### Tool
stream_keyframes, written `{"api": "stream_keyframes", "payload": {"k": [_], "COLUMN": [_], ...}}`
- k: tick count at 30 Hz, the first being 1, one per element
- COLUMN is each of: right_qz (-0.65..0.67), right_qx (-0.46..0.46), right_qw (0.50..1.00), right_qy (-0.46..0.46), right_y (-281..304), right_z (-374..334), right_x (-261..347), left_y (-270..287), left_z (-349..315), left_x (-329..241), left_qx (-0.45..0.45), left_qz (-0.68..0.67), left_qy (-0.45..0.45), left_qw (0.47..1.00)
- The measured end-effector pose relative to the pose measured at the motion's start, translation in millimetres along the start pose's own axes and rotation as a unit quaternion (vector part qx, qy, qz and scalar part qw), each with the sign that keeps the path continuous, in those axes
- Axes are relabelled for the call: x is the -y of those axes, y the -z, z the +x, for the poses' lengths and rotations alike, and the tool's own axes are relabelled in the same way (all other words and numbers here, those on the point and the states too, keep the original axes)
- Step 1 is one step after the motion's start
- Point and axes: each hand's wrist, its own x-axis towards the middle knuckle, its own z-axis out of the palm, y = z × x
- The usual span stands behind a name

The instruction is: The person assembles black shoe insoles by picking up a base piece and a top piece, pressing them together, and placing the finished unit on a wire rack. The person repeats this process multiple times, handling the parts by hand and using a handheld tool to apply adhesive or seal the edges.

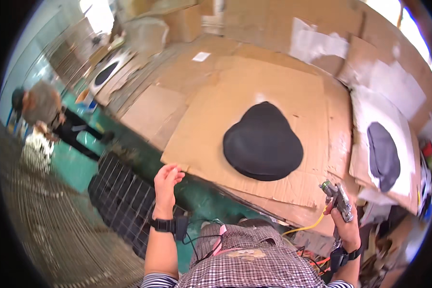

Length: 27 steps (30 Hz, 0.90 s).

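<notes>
My right hand (346, 226) is wrapped round the grip of a metal spray gun (341, 200), whose nozzle end points up and left. A yellow hose (308, 227) runs from beside that hand toward my waist. My left hand (167, 186) is raised in the air near the table's left front corner, empty, its fingers loosely bent and a little apart. On the cardboard-covered table (201, 139) lies a black, rounded three-lobed pad (263, 143), smooth and shaped like a seat cushion. Neither hand touches it.
Right of the table, another black piece (383, 156) rests on a white-covered board. A wire cage (125, 201) with dark pieces stands at the left. Farther off, a person (45, 108) stands near a bench with a dark oval piece (106, 73). Cardboard panels (259, 24) line the back.
</notes>
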Motion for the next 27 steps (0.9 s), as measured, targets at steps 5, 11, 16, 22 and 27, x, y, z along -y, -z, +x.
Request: {"api": "stream_keyframes", "payload": {"k": [5, 11, 16, 22, 27], "right_qz": [0.100, 0.051, 0.030, 0.119, 0.126], "right_qx": [0.047, -0.111, -0.135, -0.013, -0.079], "right_qw": [0.990, 0.992, 0.987, 0.983, 0.988], "right_qy": [-0.086, -0.037, -0.076, -0.136, -0.051], "right_y": [3.2, -12.2, -13.4, -55.0, -80.9], "right_z": [-35.4, -53.3, -72.8, -66.4, -27.3], "right_x": [8.6, 24.9, 49.1, 54.2, 51.5], "left_y": [-29.5, -43.9, -32.9, -18.3, -10.8], "left_z": [9.2, 31.3, 49.4, 60.8, 54.9], "left_x": [29.6, 45.3, 51.3, 61.8, 67.7], "left_qx": [0.040, 0.076, 0.076, 0.092, 0.098], "left_qz": [0.043, 0.111, 0.106, 0.131, 0.171], "left_qy": [0.047, 0.046, 0.048, 0.027, 0.020], "left_qw": [0.997, 0.990, 0.990, 0.987, 0.980]}}
